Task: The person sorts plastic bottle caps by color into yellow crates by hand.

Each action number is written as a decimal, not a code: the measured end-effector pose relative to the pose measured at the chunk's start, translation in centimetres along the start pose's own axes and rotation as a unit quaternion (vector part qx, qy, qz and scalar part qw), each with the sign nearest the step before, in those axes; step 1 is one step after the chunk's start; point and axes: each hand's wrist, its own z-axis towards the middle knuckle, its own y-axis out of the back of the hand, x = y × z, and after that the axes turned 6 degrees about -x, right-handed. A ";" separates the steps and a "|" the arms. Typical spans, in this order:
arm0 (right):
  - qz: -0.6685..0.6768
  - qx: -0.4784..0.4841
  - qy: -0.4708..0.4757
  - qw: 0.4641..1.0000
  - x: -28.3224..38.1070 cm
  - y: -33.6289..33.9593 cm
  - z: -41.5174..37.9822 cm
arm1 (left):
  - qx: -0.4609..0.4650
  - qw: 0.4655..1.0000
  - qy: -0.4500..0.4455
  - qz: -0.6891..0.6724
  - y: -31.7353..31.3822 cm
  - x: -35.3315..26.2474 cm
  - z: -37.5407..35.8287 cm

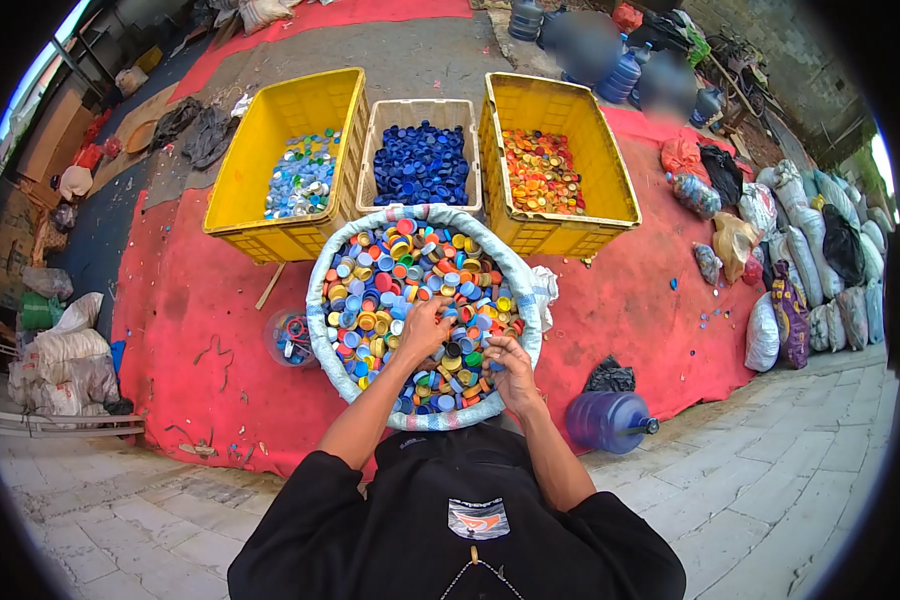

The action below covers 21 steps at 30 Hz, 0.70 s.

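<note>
Multicoloured caps (395, 285) fill the round sack (322, 350) directly under both hands — the left hand (426, 325) nearer its middle, the right hand (511, 372) over its near right side. Both sets of fingers curl narrow, though I cannot tell whether either grips a cap — the pale bin (425, 112) stands straight beyond, between two yellow bins (280, 242).

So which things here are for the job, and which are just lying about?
Likely in use: left hand, right hand, mixed caps, round tub, left yellow crate, pale crate, right yellow crate.

Seemingly just lying about: purple water jug, black bag beside it, stick.
</note>
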 end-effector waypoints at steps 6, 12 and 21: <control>-0.008 0.015 -0.024 1.000 0.1 -1.9 0.7 | 0.012 0.744 0.247 -0.621 4.5 -0.8 -4.1; -0.087 0.019 -0.034 0.995 -0.7 -5.3 2.2 | -0.085 0.622 0.323 -0.709 6.8 1.1 -8.4; -0.540 0.069 0.252 0.800 -3.6 -9.9 8.3 | -0.183 0.585 0.312 -0.726 8.0 2.8 -12.7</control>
